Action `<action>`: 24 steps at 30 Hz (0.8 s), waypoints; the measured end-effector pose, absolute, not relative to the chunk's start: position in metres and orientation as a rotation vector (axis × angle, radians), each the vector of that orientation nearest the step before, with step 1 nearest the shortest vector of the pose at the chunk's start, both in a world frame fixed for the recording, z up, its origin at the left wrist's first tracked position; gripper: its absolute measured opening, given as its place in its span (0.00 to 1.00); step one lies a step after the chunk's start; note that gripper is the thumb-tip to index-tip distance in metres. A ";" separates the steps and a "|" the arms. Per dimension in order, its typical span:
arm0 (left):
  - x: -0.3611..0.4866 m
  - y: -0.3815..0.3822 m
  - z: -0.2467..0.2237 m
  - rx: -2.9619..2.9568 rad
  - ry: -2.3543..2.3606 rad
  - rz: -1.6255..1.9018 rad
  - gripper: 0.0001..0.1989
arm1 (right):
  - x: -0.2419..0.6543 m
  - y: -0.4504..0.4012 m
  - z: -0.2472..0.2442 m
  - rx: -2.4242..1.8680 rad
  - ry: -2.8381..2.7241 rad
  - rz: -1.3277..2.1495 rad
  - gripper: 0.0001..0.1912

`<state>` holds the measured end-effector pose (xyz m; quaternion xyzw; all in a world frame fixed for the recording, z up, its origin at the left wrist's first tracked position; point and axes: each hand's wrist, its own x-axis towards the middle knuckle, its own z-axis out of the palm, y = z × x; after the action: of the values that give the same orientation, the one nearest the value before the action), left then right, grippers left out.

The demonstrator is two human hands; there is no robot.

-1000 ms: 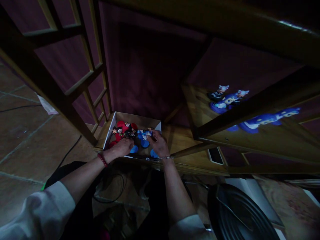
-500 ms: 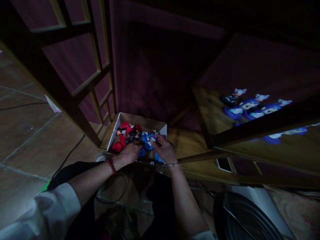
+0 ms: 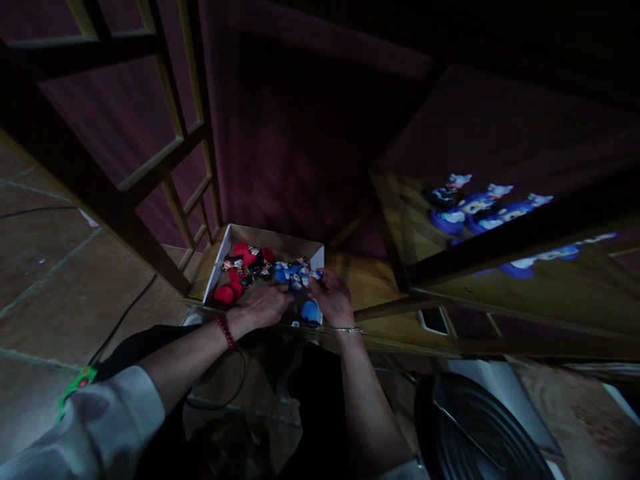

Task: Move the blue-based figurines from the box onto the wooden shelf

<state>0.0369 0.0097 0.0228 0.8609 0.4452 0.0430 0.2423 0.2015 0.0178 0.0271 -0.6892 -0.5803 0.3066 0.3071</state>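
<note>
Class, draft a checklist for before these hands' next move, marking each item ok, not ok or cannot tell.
1. Shallow white-walled cardboard box on brown wooden shelf: ok.
2. Red-and-black figurines inside box: ok.
3. Red-braceleted left hand and silver-bangled right hand at box: ok.
4. Blue figurines firmly gripped: cannot tell; contact unclear.
5. Box contents fully visible: not ok; hands cover some.

Dim light leaves much of our surroundings in shadow. Ahead of us stands a dark purple wall-like panel, nearly black toward the top. On our left rises a brown wooden lattice frame, its openings backed in purple. A long, yellowish-brown wooden shelf runs low before us, and a second, raised brown wooden shelf extends rightward. Brown floor tiles show pale joints.
</note>
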 end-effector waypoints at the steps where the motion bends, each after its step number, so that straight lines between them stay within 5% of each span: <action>1: 0.042 0.010 0.022 2.400 1.201 0.085 0.12 | 0.201 0.018 0.027 -1.823 -1.521 0.807 0.15; 18: 0.061 0.034 0.013 2.378 1.748 0.031 0.18 | 0.209 0.008 0.024 -1.785 -1.546 0.761 0.15; 24: 0.066 0.036 0.006 2.447 1.610 0.148 0.16 | 0.212 0.004 0.023 -1.783 -1.596 0.719 0.15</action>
<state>0.0659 0.0355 0.0057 0.8297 0.5461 0.0500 0.1042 0.2119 0.0045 0.0229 -0.6770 -0.6061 0.2730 0.3159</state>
